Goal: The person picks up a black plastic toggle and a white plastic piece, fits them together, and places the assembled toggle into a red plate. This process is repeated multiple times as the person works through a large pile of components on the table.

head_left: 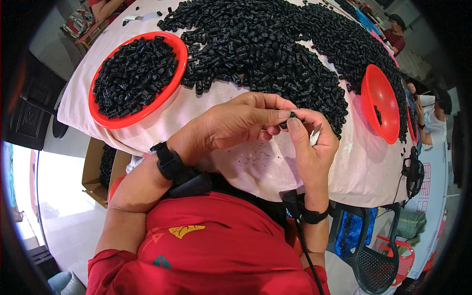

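Observation:
My left hand and my right hand meet above the near side of a table. Between their thumbs and fingertips is a small black plastic piece, mostly covered by the fingers. A short silver blade is tucked in my right hand, sticking out beside the thumb; its other end is hidden. Just beyond my hands spreads a large heap of small black barrel-shaped plastic pieces, some with a hole through the side. Dark crumbs dot the pale cloth below.
At the left, a red bowl is piled with black pieces. Another red bowl, tilted, holds a few at the right. A cardboard box stands lower left, a dark plastic chair lower right. Other people sit around the table.

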The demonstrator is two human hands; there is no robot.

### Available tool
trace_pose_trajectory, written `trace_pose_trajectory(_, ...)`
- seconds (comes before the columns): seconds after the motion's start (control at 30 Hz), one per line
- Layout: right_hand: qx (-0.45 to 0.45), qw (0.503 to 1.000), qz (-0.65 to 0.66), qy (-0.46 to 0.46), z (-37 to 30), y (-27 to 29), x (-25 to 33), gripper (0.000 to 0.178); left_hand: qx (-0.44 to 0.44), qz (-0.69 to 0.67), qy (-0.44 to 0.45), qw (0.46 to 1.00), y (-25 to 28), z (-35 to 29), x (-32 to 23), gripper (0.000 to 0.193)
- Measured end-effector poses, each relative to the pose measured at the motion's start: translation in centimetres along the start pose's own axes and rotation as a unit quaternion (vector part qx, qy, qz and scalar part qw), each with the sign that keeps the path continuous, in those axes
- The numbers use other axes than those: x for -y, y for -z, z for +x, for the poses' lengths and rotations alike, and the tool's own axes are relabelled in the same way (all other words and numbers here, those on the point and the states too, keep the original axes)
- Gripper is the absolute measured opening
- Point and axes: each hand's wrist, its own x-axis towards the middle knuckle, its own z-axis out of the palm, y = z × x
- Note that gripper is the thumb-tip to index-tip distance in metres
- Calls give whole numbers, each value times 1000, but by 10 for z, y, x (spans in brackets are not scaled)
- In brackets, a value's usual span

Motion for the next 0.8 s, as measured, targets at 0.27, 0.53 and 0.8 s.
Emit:
trace_pose_trajectory(0.27,2,993,109,-36,2,0,1,17,17,-27,13,999,2,0,1,30)
trace_pose_trajectory(0.53,-30,997,66,-38,1,3,5,17,2,-31,-1,1000,-1,-2,-5,30)
trace_pose_trajectory(0.8,-61,996,42,-54,1,4,1,13,-23,62,-47,997,-3,-2,-6,26)
